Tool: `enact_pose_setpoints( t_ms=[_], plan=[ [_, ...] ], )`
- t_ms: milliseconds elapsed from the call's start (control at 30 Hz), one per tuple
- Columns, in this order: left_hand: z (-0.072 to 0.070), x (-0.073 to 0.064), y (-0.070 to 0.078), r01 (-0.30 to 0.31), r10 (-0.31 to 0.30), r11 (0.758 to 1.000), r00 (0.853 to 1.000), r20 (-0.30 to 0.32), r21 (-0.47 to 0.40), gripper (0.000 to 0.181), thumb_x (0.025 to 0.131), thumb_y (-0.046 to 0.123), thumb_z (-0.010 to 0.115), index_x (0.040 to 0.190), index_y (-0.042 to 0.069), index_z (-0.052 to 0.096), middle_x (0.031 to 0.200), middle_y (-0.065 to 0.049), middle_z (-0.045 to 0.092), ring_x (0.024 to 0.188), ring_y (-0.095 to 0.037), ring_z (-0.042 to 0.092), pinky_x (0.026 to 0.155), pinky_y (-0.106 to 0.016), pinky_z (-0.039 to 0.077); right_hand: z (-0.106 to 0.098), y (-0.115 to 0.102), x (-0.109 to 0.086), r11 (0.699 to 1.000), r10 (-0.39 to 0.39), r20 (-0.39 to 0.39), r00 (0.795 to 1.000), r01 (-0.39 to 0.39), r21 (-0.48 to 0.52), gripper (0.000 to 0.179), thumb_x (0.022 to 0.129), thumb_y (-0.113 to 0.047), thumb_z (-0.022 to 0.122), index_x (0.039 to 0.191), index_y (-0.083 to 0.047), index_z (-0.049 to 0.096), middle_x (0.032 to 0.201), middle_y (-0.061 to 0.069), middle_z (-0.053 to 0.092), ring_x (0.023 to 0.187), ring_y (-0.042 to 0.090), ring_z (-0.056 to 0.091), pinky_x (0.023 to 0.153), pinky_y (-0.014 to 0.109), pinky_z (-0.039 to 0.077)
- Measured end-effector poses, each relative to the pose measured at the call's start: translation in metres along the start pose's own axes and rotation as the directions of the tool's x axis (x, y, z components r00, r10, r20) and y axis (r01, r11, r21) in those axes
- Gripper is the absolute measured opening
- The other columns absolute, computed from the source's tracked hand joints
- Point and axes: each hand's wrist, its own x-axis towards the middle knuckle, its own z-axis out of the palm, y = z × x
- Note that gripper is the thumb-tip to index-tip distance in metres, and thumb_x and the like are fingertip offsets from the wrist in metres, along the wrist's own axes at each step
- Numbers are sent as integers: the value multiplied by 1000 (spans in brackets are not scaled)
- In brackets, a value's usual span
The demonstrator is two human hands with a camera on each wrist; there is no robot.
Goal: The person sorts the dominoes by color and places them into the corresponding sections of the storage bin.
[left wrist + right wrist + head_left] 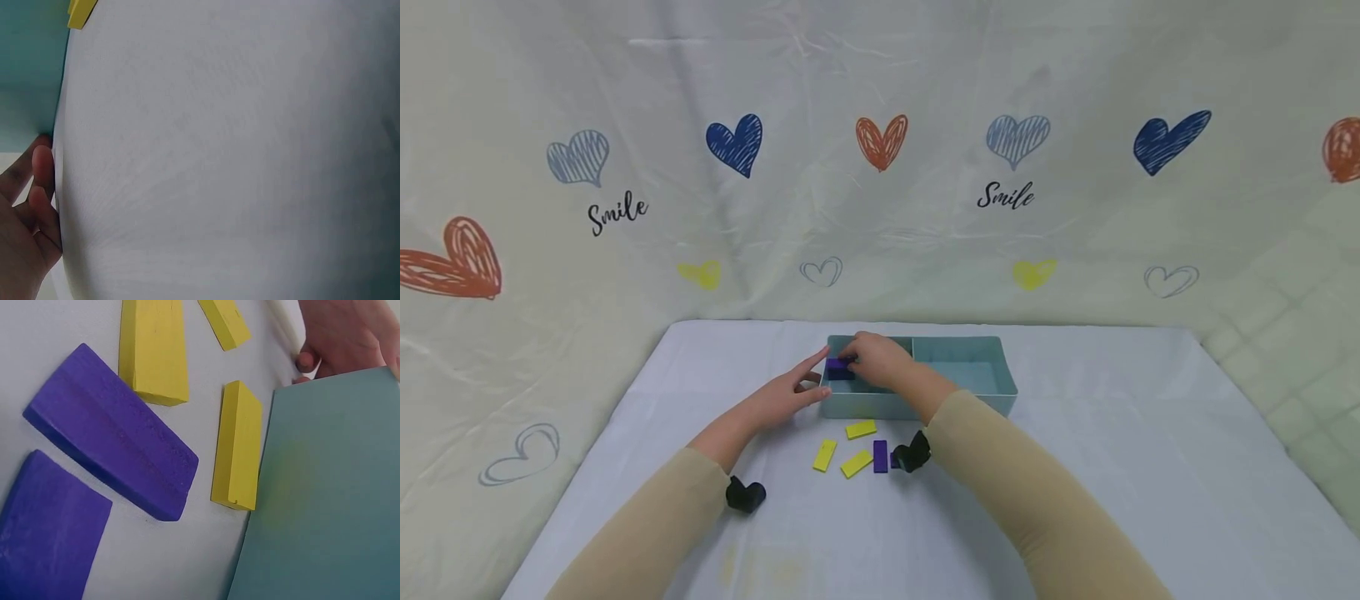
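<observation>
A pale teal box (872, 407) with two compartments stands at the table's far side. My right hand (880, 360) reaches into its left compartment, the fingertips pinching a purple block (837, 369) near the left end wall; the pinch is partly hidden. At the box's left end my left hand (778, 400) touches the rim, thumb and index finger spread apart. In front of the box lie three yellow blocks, one a yellow block (239, 447) close to the box wall. Beside them is a purple block (880, 457), with another purple block (50, 531) partly behind the right wrist's camera.
A divider (913, 348) splits the box; no block shows in its right compartment (962, 375). White cloth covers the table (1112, 433). A curtain (940, 242) printed with hearts hangs behind it. Black cameras sit at the left wrist (745, 495) and right wrist (913, 452).
</observation>
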Motion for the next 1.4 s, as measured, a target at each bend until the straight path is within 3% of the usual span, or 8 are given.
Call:
enact_pose_setpoints(
  t_ms=[900,1400],
  plan=[
    [0,-2,3,5,-5,1000,1000,-5,-10,73,96,55,57,154,54,13,147,-9,46,129,-33,50,102,-56,44,4,2,4,999,11,34,999,-13,46,32,100,-17,60,132,-16,66,129,2,64,122,18,57,105,37,44],
    [0,-3,3,5,-5,1000,1000,-8,-4,73,96,55,56,154,53,12,148,-10,46,131,-34,49,102,-57,44,6,1,4,1000,19,28,999,-20,15,35,100,-21,61,135,-18,64,132,3,60,125,18,55,107,37,43]
  ],
)
